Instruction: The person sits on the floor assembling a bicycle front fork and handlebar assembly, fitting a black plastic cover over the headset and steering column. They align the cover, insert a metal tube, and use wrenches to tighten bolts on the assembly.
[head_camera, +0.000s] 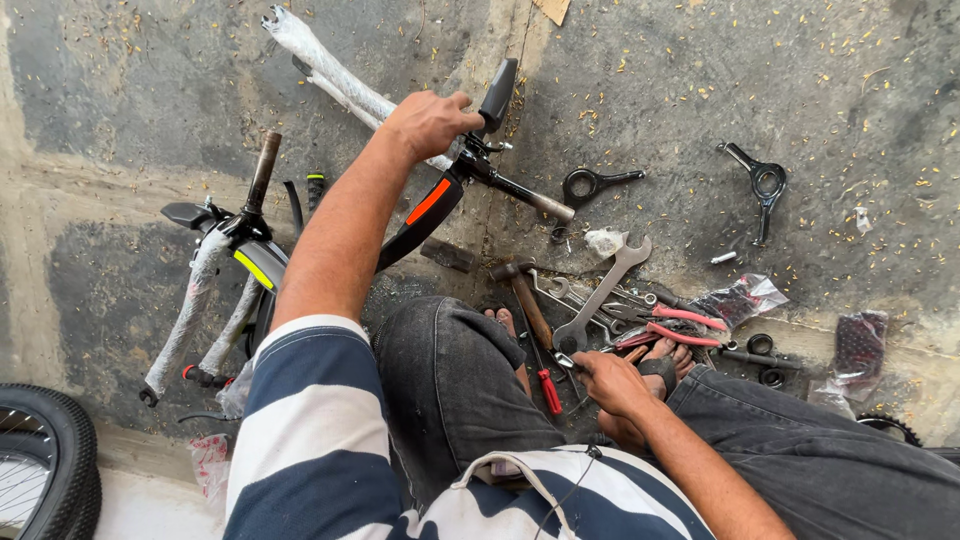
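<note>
My left hand (430, 120) is shut on the top of a black bicycle frame (425, 210) with an orange stripe, where a white-wrapped tube (330, 70) meets it. A black part (498, 92) sticks up just beside that hand. My right hand (612, 382) reaches low into a heap of tools, its fingertips at the ring end of a large silver spanner (600, 295). Whether the fingers grip the spanner is hidden. A red-handled screwdriver (548, 388) lies just left of that hand.
A wooden-handled hammer (522, 288), pink-handled pliers (682, 326) and several small spanners lie on the concrete by my sandalled feet. Two black levers (596, 182) (766, 186) lie further off. A wrapped fork (200, 300) and a tyre (55, 460) are on the left.
</note>
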